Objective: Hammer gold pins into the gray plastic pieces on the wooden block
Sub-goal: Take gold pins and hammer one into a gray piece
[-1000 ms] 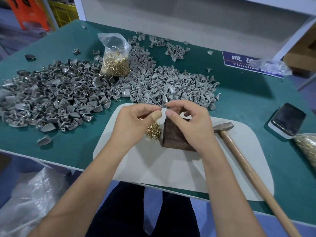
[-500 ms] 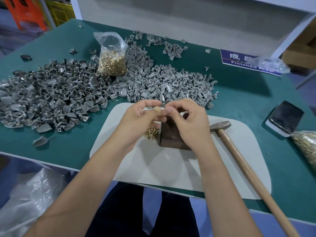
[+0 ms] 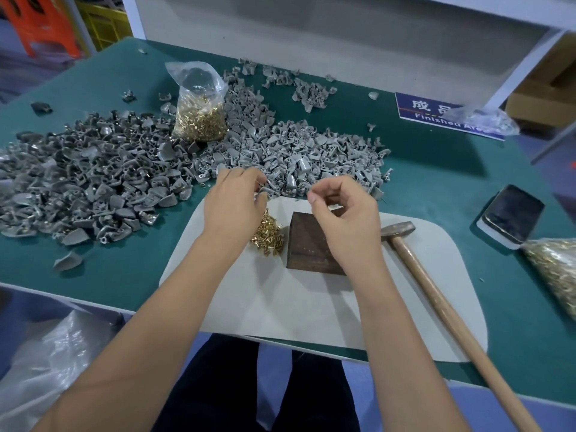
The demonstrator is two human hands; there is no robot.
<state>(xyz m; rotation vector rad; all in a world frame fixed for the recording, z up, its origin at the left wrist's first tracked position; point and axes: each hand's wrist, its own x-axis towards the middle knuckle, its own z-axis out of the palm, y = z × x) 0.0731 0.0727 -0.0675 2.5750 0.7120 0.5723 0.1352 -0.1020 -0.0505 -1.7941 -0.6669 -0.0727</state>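
**Hands at the edge of the gray pile**

Head view: the left hand (image 3: 232,202) reaches the near edge of the gray plastic pieces (image 3: 299,157), its fingers (image 3: 260,194) curled round 1 piece. The right hand (image 3: 346,219) hovers over the wooden block (image 3: 307,247) with fingers curled; whether they pinch anything I cannot tell. Loose gold pins (image 3: 268,233) lie just left of the block on the pale mat (image 3: 280,307). The hammer (image 3: 436,300) rests on the counter (image 3: 436,169), untouched.

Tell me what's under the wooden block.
The wooden block sits on a pale gray mat, which lies on the green table. The right hand covers the block's right side.
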